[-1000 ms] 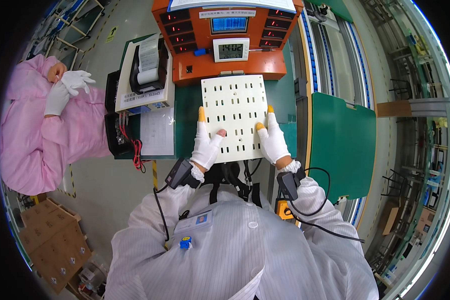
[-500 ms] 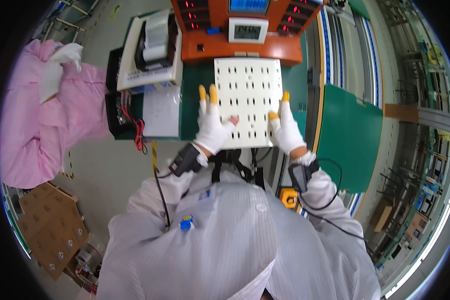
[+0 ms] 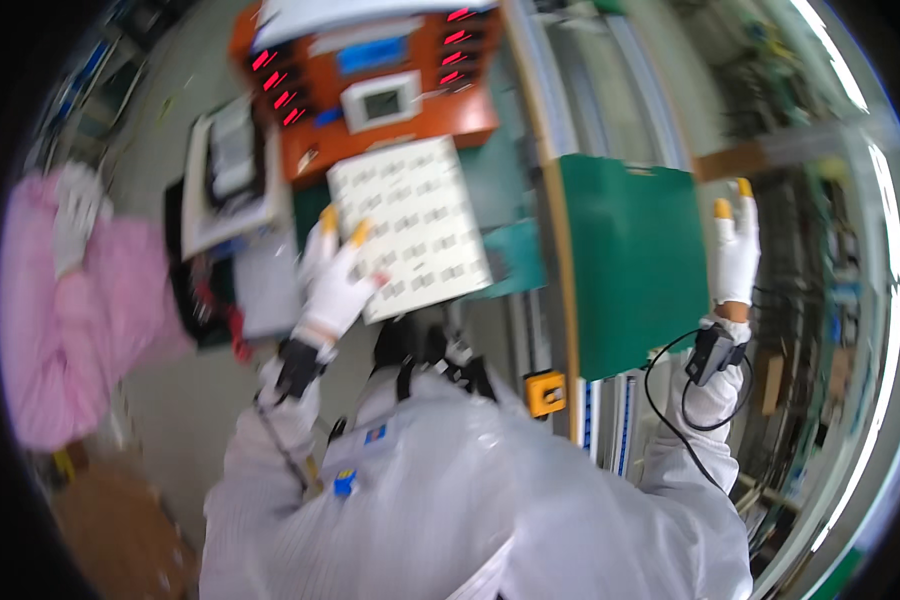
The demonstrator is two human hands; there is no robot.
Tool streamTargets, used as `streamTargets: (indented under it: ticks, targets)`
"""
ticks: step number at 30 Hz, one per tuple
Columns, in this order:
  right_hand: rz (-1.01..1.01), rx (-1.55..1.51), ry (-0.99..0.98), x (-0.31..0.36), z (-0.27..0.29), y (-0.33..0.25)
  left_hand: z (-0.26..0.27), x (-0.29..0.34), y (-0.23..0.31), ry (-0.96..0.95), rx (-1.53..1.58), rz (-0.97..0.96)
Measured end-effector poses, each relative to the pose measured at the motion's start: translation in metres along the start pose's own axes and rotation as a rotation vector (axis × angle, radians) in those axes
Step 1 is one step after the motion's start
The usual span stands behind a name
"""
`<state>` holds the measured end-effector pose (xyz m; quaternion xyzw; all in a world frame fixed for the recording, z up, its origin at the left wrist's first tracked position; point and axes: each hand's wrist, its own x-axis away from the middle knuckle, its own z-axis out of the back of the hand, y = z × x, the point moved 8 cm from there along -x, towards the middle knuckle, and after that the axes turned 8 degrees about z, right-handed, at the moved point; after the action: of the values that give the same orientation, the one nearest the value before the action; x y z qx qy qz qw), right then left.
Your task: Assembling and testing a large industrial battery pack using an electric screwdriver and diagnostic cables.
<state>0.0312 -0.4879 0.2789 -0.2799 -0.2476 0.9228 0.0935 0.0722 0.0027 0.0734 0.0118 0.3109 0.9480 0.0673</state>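
Observation:
A white rectangular board with rows of small dark slots lies tilted on the green worktop. My left hand, in a white glove with yellow fingertip covers, rests at the board's left edge with its fingers spread. The bare thumb tip touches the board near its lower left side. Far over to the right, my right hand is held out past the green panel, gloved the same way. Its fingers are stretched apart and nothing shows in them.
Behind the board stands an orange instrument housing with red digits and a small white display. To its left are a black device with a paper roll and a pale sheet. A person in pink is at far left. Rails run beyond the panel.
My right hand has left the board's right side and swung out to the right. My left hand stays by the board's left edge. The whole view has turned and shifted, with some blur.

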Motion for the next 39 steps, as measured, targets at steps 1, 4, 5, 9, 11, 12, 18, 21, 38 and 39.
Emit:
streamTargets:
  ticks: [1,4,5,9,11,12,18,21,38,39]
  targets:
    - [0.056,0.146,0.155,-0.013,0.055,0.013,-0.011,-0.003,-0.012,-0.031,0.028,0.027]
    - [0.196,0.778,0.482,-0.039,0.192,0.021,-0.032,-0.002,-0.047,-0.007,0.036,0.111]
    - [0.210,0.919,0.563,-0.041,0.238,0.027,-0.027,-0.007,-0.032,0.044,0.048,0.036]
    - [-0.220,1.328,0.510,-0.018,0.368,0.072,-0.020,0.016,-0.038,0.055,0.021,0.096]
    - [-0.597,1.096,0.168,-0.012,0.395,0.123,-0.025,0.020,-0.027,0.029,0.063,0.139]
    - [-0.567,1.026,0.053,-0.012,0.389,0.149,-0.028,0.022,-0.027,0.017,0.084,0.172]
    - [-0.701,0.983,-0.004,0.023,0.387,0.131,-0.021,0.044,-0.036,0.085,0.177,0.168]
    - [-0.490,1.008,-0.082,0.008,0.404,0.149,-0.033,0.048,-0.049,0.025,0.297,0.181]
    - [0.331,0.417,0.166,-0.108,0.276,-0.230,0.046,0.039,0.111,-0.103,1.007,-0.130]
    - [0.552,0.350,0.156,-0.107,0.256,-0.250,0.047,0.043,0.149,-0.176,0.998,-0.156]
